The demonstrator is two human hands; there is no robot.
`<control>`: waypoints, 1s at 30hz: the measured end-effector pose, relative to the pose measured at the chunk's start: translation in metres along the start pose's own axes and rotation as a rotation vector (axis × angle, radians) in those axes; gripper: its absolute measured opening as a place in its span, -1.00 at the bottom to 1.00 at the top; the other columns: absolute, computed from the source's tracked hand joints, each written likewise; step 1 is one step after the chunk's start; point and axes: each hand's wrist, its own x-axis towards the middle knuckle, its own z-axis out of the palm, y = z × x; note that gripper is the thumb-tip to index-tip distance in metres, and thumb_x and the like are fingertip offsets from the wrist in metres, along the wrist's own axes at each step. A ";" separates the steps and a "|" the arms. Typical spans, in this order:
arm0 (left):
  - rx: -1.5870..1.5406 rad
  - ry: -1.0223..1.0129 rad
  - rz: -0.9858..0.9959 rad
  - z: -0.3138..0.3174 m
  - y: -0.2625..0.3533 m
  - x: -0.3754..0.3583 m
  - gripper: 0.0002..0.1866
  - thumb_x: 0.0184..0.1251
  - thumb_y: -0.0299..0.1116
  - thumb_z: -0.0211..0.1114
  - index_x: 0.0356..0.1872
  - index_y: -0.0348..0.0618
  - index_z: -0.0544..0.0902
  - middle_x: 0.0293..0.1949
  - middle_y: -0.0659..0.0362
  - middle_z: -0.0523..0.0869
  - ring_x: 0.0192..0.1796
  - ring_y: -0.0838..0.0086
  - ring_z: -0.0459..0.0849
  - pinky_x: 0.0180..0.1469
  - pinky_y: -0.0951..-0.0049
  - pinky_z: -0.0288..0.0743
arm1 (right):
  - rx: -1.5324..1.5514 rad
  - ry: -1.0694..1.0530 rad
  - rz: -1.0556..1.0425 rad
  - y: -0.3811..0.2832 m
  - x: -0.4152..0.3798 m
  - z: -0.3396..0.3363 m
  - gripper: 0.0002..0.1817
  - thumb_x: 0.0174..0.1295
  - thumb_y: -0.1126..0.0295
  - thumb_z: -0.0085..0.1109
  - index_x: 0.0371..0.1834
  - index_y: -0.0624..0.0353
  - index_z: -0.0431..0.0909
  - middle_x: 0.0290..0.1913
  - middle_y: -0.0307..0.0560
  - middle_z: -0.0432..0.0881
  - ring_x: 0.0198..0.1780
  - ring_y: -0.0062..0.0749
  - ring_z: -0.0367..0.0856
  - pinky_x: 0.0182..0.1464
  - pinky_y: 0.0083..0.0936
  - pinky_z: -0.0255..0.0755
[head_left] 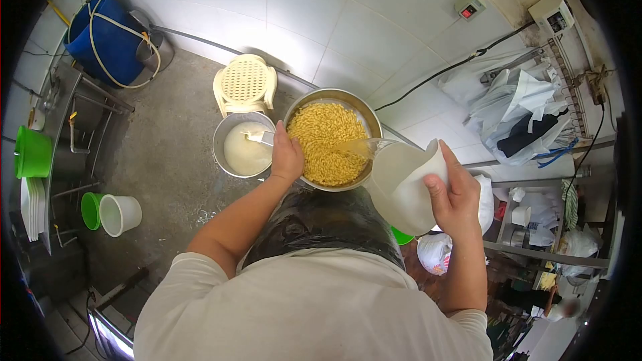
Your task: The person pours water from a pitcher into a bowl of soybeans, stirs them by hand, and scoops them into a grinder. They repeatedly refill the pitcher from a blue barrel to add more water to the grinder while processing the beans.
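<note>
My right hand [457, 197] grips a whitish plastic jug [404, 187], tilted to the left. Clear water [361, 148] runs from it onto yellow soaked beans, which look like soybeans [328, 135], in a round metal basin [366, 110]. At the basin's left side my left hand [287, 157] closes on the rim, its fingers partly hidden. Just left of that hand, a pale spout-like piece [261, 137] reaches over a metal pot [217, 154]. Milky, foamy liquid [246, 150] lies in the pot.
A cream plastic stool [244, 83] stands behind the pot by the tiled wall. To the left are a blue barrel [107, 40] with a hose, a metal table [63, 100], and white [122, 216] and green buckets [91, 210]. Plastic bags [515, 107] hang at right.
</note>
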 end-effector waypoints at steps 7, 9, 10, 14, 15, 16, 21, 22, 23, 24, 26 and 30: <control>-0.016 -0.012 -0.019 0.000 -0.001 0.002 -0.29 0.62 -0.39 0.12 0.63 -0.56 0.09 0.44 -0.50 0.41 0.48 -0.34 0.42 0.59 -0.04 0.26 | -0.004 0.009 -0.014 -0.001 -0.001 0.003 -0.31 0.46 0.09 0.43 0.46 0.42 0.55 -0.07 0.34 0.81 -0.10 0.09 0.86 0.02 -0.23 0.69; -0.020 -0.025 -0.041 0.000 -0.001 0.002 -0.28 0.62 -0.39 0.12 0.63 -0.55 0.08 0.44 -0.50 0.41 0.48 -0.34 0.41 0.60 -0.03 0.26 | -0.006 0.014 -0.020 -0.002 -0.001 0.004 -0.31 0.46 0.09 0.43 0.46 0.42 0.55 -0.07 0.34 0.81 -0.10 0.08 0.86 0.01 -0.24 0.69; -0.026 -0.040 -0.062 -0.001 0.001 0.002 -0.28 0.63 -0.39 0.12 0.64 -0.55 0.08 0.44 -0.50 0.41 0.49 -0.34 0.41 0.60 -0.03 0.25 | -0.001 0.012 -0.011 -0.002 -0.001 0.004 -0.31 0.46 0.09 0.43 0.46 0.42 0.55 -0.08 0.33 0.81 -0.10 0.07 0.86 0.01 -0.25 0.69; -0.021 -0.030 -0.038 -0.003 0.003 0.001 -0.28 0.63 -0.39 0.11 0.64 -0.55 0.07 0.45 -0.49 0.40 0.50 -0.33 0.40 0.61 -0.02 0.24 | 0.021 0.014 0.017 -0.002 -0.002 0.004 -0.30 0.46 0.09 0.43 0.45 0.44 0.55 -0.10 0.33 0.81 -0.12 0.04 0.87 0.00 -0.26 0.69; -0.019 -0.032 -0.041 -0.003 0.003 0.001 -0.28 0.63 -0.39 0.11 0.63 -0.56 0.07 0.45 -0.49 0.39 0.50 -0.33 0.40 0.61 -0.03 0.24 | 0.021 0.014 0.017 -0.002 -0.002 0.004 -0.30 0.46 0.09 0.43 0.45 0.44 0.55 -0.10 0.33 0.81 -0.12 0.04 0.87 0.00 -0.26 0.69; -0.017 -0.035 -0.043 -0.003 0.004 0.001 -0.28 0.63 -0.39 0.10 0.63 -0.56 0.07 0.46 -0.50 0.39 0.50 -0.33 0.39 0.61 -0.03 0.24 | 0.020 0.015 0.009 -0.002 -0.002 0.004 -0.31 0.46 0.10 0.43 0.45 0.44 0.55 -0.10 0.33 0.81 -0.13 0.04 0.87 -0.01 -0.26 0.69; -0.001 -0.036 -0.031 -0.003 0.002 0.003 -0.29 0.63 -0.39 0.10 0.63 -0.57 0.08 0.45 -0.49 0.41 0.50 -0.33 0.40 0.61 -0.03 0.25 | 0.028 0.020 -0.010 0.000 -0.001 0.006 -0.31 0.47 0.12 0.43 0.44 0.46 0.55 -0.11 0.33 0.81 -0.14 0.04 0.86 -0.01 -0.26 0.69; 0.005 -0.039 -0.032 -0.003 0.002 0.003 -0.29 0.63 -0.39 0.10 0.63 -0.57 0.09 0.44 -0.49 0.42 0.50 -0.33 0.41 0.60 -0.03 0.26 | 0.028 0.015 -0.007 0.000 -0.001 0.006 -0.31 0.47 0.12 0.43 0.44 0.47 0.55 -0.11 0.34 0.81 -0.13 0.05 0.86 0.00 -0.26 0.69; 0.005 -0.039 -0.032 -0.003 0.002 0.003 -0.29 0.63 -0.39 0.10 0.63 -0.57 0.09 0.44 -0.49 0.42 0.50 -0.33 0.41 0.60 -0.03 0.26 | 0.027 0.011 -0.003 0.000 -0.001 0.006 -0.31 0.47 0.12 0.43 0.44 0.47 0.55 -0.10 0.35 0.80 -0.12 0.05 0.86 0.01 -0.25 0.69; 0.005 -0.035 -0.022 -0.003 0.002 0.003 -0.29 0.63 -0.39 0.10 0.63 -0.57 0.09 0.43 -0.49 0.43 0.49 -0.33 0.42 0.59 -0.03 0.27 | 0.027 0.011 -0.002 0.000 0.000 0.006 -0.31 0.47 0.12 0.43 0.44 0.47 0.55 -0.10 0.35 0.80 -0.12 0.05 0.86 0.01 -0.25 0.69; 0.002 -0.033 -0.010 -0.002 0.001 0.004 -0.29 0.63 -0.39 0.10 0.62 -0.57 0.09 0.42 -0.49 0.44 0.48 -0.34 0.43 0.58 -0.03 0.29 | 0.026 0.000 0.008 0.000 0.001 0.006 -0.31 0.46 0.12 0.43 0.44 0.48 0.54 -0.08 0.37 0.80 -0.10 0.08 0.86 0.03 -0.24 0.68; -0.007 -0.039 -0.023 -0.003 0.001 0.005 -0.29 0.63 -0.38 0.10 0.63 -0.56 0.09 0.42 -0.49 0.44 0.47 -0.34 0.44 0.57 -0.04 0.30 | 0.010 -0.006 0.017 0.000 0.003 0.007 -0.30 0.48 0.10 0.41 0.44 0.48 0.54 -0.05 0.39 0.80 -0.08 0.12 0.85 0.04 -0.23 0.68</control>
